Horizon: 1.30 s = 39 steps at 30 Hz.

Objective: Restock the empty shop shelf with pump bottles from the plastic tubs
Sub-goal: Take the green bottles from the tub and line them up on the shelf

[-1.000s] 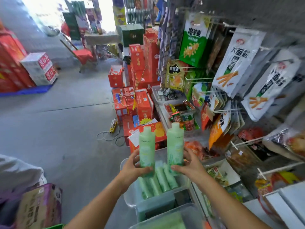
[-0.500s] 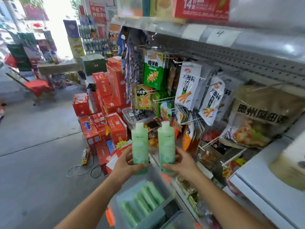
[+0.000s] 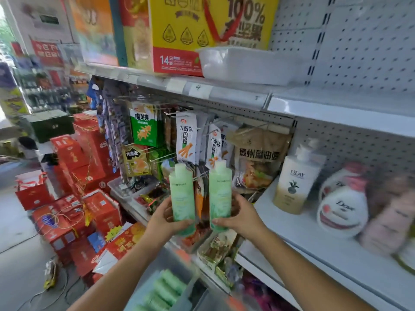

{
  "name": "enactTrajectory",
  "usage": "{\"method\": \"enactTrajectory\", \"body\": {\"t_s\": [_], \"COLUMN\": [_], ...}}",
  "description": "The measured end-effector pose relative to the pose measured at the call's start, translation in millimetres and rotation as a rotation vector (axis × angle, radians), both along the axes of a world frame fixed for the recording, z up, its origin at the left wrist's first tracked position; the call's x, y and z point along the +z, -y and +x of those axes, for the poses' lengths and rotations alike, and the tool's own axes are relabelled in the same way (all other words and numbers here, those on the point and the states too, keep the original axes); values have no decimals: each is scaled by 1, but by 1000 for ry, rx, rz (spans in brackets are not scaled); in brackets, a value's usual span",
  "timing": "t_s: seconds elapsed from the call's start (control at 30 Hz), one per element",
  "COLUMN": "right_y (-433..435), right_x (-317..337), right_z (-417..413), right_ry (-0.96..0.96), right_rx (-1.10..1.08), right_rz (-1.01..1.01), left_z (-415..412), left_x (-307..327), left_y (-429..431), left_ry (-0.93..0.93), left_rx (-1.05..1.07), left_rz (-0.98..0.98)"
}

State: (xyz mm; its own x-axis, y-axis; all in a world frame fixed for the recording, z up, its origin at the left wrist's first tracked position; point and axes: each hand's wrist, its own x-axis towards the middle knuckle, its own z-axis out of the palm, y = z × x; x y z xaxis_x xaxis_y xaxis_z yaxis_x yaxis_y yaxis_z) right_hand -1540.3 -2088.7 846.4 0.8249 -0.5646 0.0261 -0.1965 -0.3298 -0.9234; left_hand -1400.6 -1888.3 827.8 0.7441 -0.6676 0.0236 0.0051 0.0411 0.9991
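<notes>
My left hand (image 3: pixel 165 219) grips the lower part of a pale green bottle (image 3: pixel 181 194), held upright. My right hand (image 3: pixel 239 215) grips a second green bottle (image 3: pixel 220 190), also upright, a little to the right of the first. Both bottles hang in the air in front of hanging snack bags, left of the white shelf (image 3: pixel 314 241). Below my arms a clear plastic tub (image 3: pixel 179 265) holds several more green bottles (image 3: pixel 165 288) lying down. On the shelf stand an Olay pump bottle (image 3: pixel 294 182) and a white Dove bottle (image 3: pixel 341 207).
Snack bags (image 3: pixel 186 140) hang on pegs left of the shelf. The upper shelf carries a clear tub (image 3: pixel 242 66) and a yellow box (image 3: pixel 190 34). Red cartons (image 3: pixel 74 182) are stacked on the floor at left. A pink bottle (image 3: pixel 390 218) stands beside the Dove one.
My view has swung up and right from the tub toward the shelves. Both hands have lifted the two green bottles higher, and the white shelf with pump bottles has come into view.
</notes>
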Motion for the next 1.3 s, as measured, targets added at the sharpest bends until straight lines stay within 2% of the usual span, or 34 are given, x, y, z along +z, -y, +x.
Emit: {"method": "enactTrajectory", "body": {"t_s": [0.3,0.9,1.3], "right_y": [37,84,105], "right_x": [37,68,56], "right_z": [-147,-539,-683], "right_ry": [82,103,101], "right_rx": [-182,-648,-957], "right_rz": [-62,-118,-119], "left_z": [-111,-440,-563], "left_x": [33,55,40], "left_y": [66,208,303], "left_ry": [30,93,121], "left_rx": [-138,-585,-837], "left_rz": [-50,-56,-100]}}
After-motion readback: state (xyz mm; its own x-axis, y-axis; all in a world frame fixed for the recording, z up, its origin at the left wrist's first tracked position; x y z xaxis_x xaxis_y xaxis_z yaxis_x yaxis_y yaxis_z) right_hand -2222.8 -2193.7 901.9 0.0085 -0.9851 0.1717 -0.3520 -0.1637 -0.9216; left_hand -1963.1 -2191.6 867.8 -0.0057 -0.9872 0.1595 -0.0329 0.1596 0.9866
